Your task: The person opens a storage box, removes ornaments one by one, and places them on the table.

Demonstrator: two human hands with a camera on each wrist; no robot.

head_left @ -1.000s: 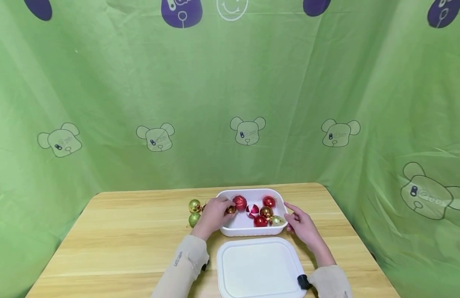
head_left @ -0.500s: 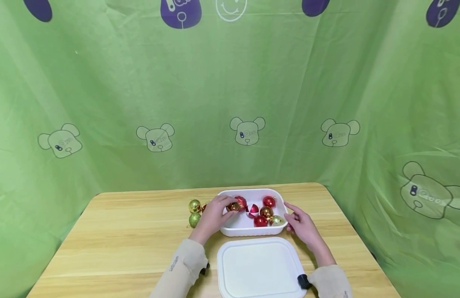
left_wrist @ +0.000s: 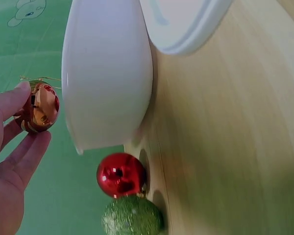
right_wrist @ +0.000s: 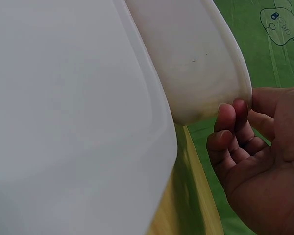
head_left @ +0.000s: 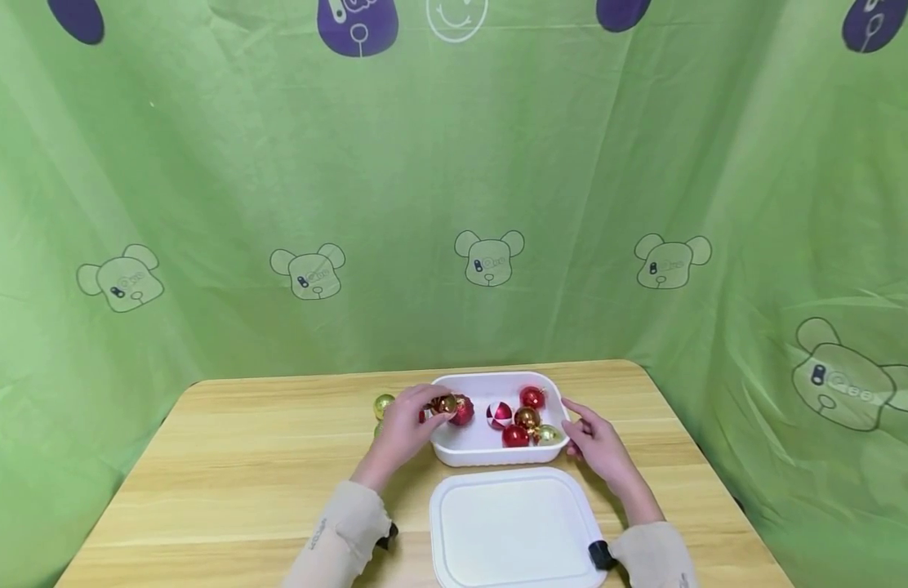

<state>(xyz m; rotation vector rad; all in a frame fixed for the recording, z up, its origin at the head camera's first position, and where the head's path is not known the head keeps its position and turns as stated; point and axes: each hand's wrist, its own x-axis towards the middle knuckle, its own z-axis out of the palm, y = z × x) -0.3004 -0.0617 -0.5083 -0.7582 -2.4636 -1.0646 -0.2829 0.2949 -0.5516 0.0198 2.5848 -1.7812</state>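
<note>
My left hand (head_left: 404, 420) pinches a shiny copper-gold Christmas ball (left_wrist: 43, 108) between thumb and fingers, above the left end of a white plastic container (head_left: 472, 457). In the left wrist view, a gold hanging loop shows on this ball. Just beyond it in the head view is a textured red ball (head_left: 462, 411). Inside the container lie a red-and-white ball (head_left: 500, 415), a gold ball (head_left: 527, 418), a pale green ball (head_left: 548, 435) and red balls (head_left: 516, 436). My right hand (head_left: 599, 441) grips the container's right rim, its fingertips against the outer wall.
In front of the container a white lid (head_left: 516, 527) lies flat on the wooden table (head_left: 241, 474). Left of the container, partly behind my left hand, are a yellow-green ball (head_left: 384, 405), a glittery green ball (left_wrist: 132, 215) and a red ball (left_wrist: 121, 175). Green cloth (head_left: 395, 318) hangs behind.
My left hand has lifted the copper-gold ball and moved left with it, from inside the container to its left end. My right hand has stayed at the right rim.
</note>
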